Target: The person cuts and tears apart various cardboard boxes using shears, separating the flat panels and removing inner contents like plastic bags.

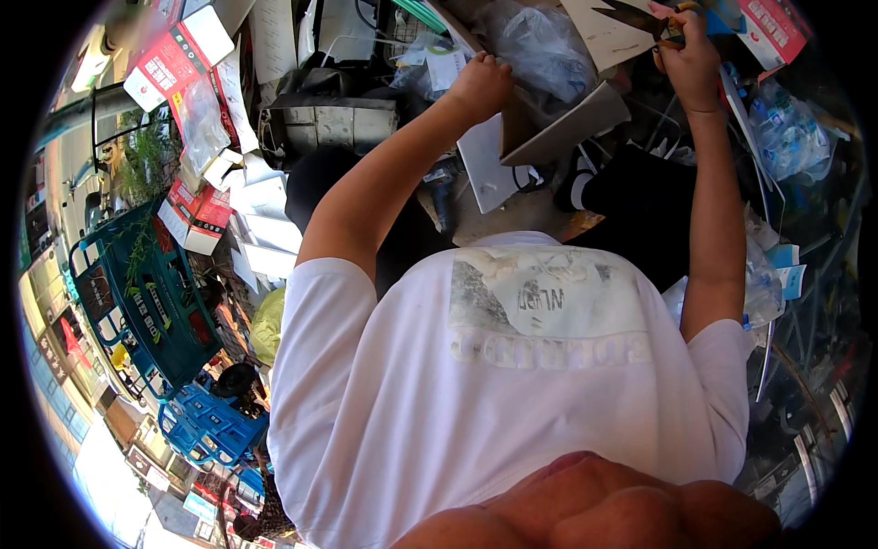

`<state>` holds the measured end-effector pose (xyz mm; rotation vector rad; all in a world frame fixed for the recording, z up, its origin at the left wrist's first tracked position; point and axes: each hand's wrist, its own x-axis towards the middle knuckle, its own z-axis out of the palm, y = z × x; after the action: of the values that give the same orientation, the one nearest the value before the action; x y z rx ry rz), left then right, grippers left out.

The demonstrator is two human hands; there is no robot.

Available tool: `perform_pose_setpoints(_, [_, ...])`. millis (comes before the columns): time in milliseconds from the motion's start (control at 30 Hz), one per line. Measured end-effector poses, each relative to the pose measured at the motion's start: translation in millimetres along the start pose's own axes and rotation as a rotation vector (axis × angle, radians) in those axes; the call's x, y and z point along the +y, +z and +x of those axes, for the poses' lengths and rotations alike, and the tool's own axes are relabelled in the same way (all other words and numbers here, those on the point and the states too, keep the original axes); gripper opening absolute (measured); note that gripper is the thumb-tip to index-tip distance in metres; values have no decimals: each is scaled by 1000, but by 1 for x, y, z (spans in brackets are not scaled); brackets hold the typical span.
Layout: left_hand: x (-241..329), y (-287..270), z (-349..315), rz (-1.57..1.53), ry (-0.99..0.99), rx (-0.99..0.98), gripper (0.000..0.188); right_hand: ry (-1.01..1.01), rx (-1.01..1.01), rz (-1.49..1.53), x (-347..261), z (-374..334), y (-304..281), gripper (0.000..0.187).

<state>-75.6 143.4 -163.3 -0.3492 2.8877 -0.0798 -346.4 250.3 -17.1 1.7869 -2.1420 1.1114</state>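
My right hand point(692, 73) grips a pair of scissors point(631, 16) by its handles, at the upper right. The dark blades stand apart and point left, over a tan cardboard panel point(611, 38). My left hand point(482, 87) is closed at the left edge of an opened cardboard box point(567, 125), its fingers curled on the board; their tips are partly hidden. Inside the box lies a crumpled clear plastic bag point(540, 46). A white sheet of card point(487, 165) hangs just below my left hand.
Red and white cartons point(172, 64) and loose white card pieces point(261, 206) pile up on the left. Plastic bottles in a clear bag point(788, 137) lie at the far right. A green crate point(142, 302) and a blue crate point(206, 425) stand at the lower left.
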Motion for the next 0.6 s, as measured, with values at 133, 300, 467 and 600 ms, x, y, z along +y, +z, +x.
perform_pose_setpoints(133, [-8,12,-7,-124,-99,-293,32,-46,-74,-194,48,-12,-9,33])
perform_pose_setpoints(300, [-14,69,-30,-206,5,-295,45,57,-150,-179,62,-25,-21,32])
perform_pose_setpoints(467, [-10,111,-8,-301,-50,-377,53,-24,-161,-146,28,-35,-16,32])
perform_pose_setpoints(600, [9,24,22,-414,-323,-505,57,-60,-112,-7,-4,-22,-10,34])
